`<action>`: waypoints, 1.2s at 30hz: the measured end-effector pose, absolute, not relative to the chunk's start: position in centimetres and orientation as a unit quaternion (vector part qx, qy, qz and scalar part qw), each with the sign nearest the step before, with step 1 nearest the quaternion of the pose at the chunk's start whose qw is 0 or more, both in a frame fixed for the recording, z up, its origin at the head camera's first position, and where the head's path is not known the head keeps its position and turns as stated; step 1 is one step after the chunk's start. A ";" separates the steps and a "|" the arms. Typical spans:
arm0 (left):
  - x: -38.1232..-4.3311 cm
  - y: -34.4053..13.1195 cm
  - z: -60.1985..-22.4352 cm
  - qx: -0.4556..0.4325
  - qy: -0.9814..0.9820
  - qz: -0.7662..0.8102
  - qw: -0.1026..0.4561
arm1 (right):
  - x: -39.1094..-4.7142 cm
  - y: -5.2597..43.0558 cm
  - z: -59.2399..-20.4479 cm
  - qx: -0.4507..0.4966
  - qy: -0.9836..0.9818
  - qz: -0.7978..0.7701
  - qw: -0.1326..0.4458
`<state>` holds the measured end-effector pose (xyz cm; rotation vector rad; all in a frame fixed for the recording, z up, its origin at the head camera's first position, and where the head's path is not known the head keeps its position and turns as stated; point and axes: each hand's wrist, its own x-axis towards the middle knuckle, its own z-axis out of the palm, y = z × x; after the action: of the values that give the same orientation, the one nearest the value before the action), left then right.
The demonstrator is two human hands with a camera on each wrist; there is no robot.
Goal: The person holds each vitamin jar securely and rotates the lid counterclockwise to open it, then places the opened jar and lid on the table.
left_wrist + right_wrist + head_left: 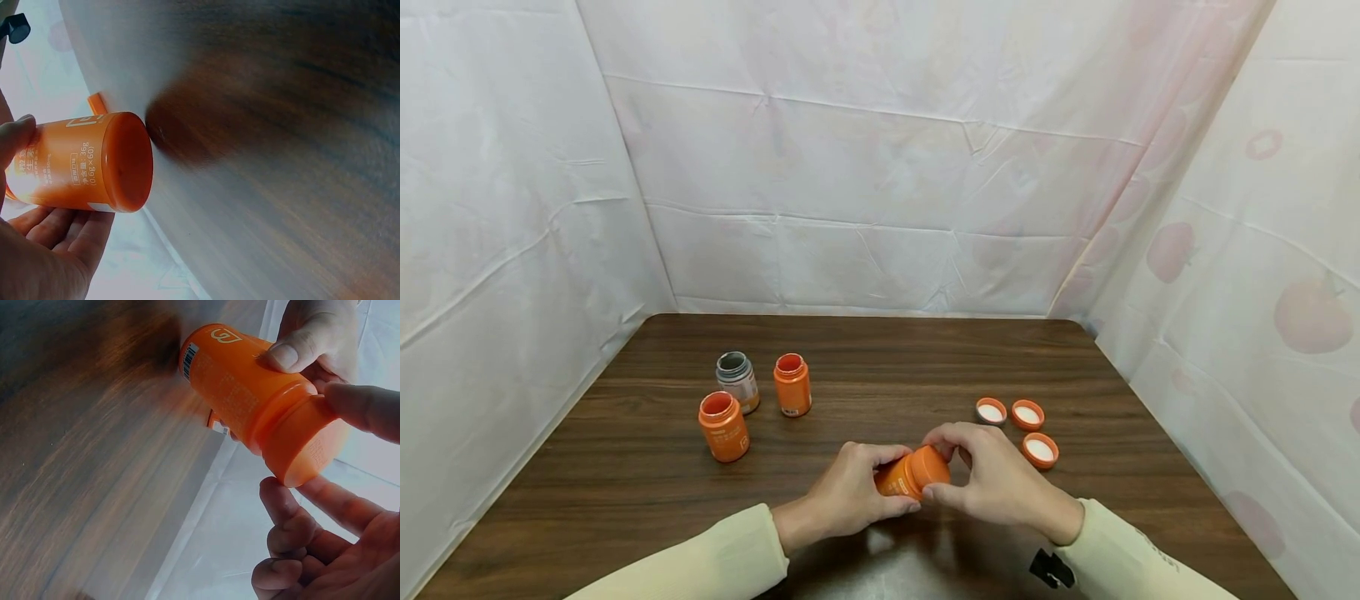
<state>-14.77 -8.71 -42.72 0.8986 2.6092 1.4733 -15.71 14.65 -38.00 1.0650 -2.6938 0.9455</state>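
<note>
An orange bottle [895, 479] lies tilted on its side near the table's front edge, its orange screw cap [932, 467] facing right. My left hand [848, 493] grips the bottle's body, thumb on one side and fingers on the other. With thumb and fingers my right hand [1003, 482] pinches the cap at its rim. The left wrist view shows the bottle's base [130, 162] close over the table. In the right wrist view the cap [305, 442] sits on the neck, and my other right fingers are curled beneath it.
On the left stand two uncapped orange bottles [726, 433] and an uncapped grey bottle [741, 387]. To the right, three caps [1039, 450] lie with white insides up, close by my right hand. Pale curtains [865, 167] enclose the brown wooden table [887, 375].
</note>
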 end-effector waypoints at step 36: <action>-14.9 -8.9 -42.6 0.287 0.831 0.476 0.013 | -15.5 15.1 -37.7 0.397 -0.852 0.337 0.050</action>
<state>-14.87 -8.88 -42.56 0.8933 2.5912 1.4826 -15.50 15.12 -37.66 1.2096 -2.5955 1.0249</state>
